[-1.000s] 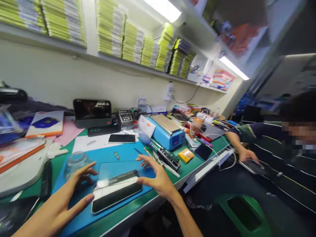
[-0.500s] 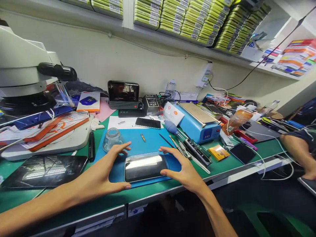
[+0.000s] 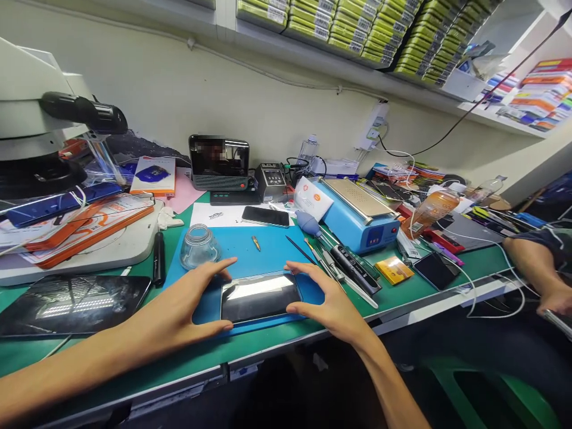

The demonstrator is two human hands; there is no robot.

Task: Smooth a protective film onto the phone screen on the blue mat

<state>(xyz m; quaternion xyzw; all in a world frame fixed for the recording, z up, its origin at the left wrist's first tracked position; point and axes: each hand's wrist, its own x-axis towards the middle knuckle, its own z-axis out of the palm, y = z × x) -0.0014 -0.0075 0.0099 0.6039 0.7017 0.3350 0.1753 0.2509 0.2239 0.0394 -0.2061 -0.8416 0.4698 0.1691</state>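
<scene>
A dark-screened phone [image 3: 261, 301] lies face up on the blue mat [image 3: 236, 238], with light reflected along its upper part. My left hand [image 3: 196, 298] is open around its left end, thumb by the near corner and fingers by the far one. Around the right end, my right hand [image 3: 324, 301] is open too, its thumb over the near corner and index finger by the far edge. Whether the fingertips press on the phone I cannot tell. Behind my left hand stands a glass jar [image 3: 199, 247]. A small brass-coloured tip [image 3: 255, 243] lies beyond the phone.
Tweezers [image 3: 360, 292] and other slim tools lie right of the mat, near a blue heating plate device [image 3: 357, 223]. A cracked tablet [image 3: 75, 304] is at left, below a microscope [image 3: 53, 113]. Another phone [image 3: 266, 216] lies behind. At far right shows another person's arm [image 3: 531, 268].
The whole view has shifted slightly. My hands keep about the same places around the phone, my left fingers slightly closer to it. The other person's hand at right has lifted a little.
</scene>
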